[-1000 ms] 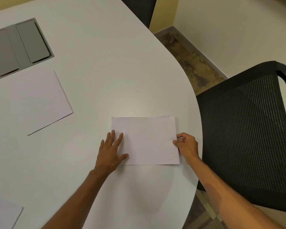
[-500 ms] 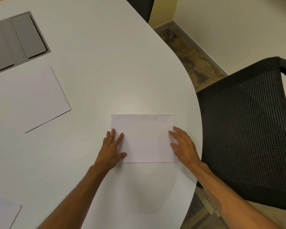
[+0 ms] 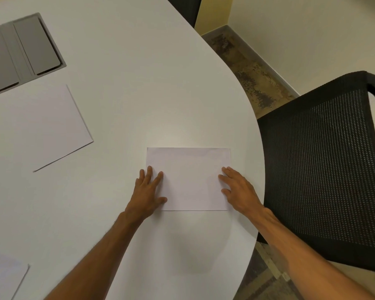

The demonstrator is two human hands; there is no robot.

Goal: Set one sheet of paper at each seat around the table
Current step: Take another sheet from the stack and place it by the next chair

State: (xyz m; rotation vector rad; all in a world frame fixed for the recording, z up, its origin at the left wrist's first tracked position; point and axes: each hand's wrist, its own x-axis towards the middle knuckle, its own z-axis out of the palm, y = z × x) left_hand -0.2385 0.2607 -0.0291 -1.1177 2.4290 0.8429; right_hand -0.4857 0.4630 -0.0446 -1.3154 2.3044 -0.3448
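Observation:
A white sheet of paper (image 3: 189, 177) lies flat on the white table (image 3: 128, 94), close to the curved right edge and facing the black mesh chair (image 3: 325, 169). My left hand (image 3: 147, 191) rests flat with spread fingers on the sheet's left edge. On the sheet's right edge my right hand (image 3: 238, 189) lies flat, fingers apart. Neither hand grips the paper. A second sheet (image 3: 37, 126) lies further left on the table. The corner of a third sheet (image 3: 2, 276) shows at the bottom left.
A grey recessed cable hatch (image 3: 22, 53) with two lids sits in the table at the upper left. Another dark chair back (image 3: 185, 7) stands at the top. Brown mottled floor (image 3: 251, 74) runs between the table edge and the cream wall.
My right hand let go of its pinch on the sheet's right edge and now lies flat on it. The sheet has been squared up; my left hand stayed on its left edge.

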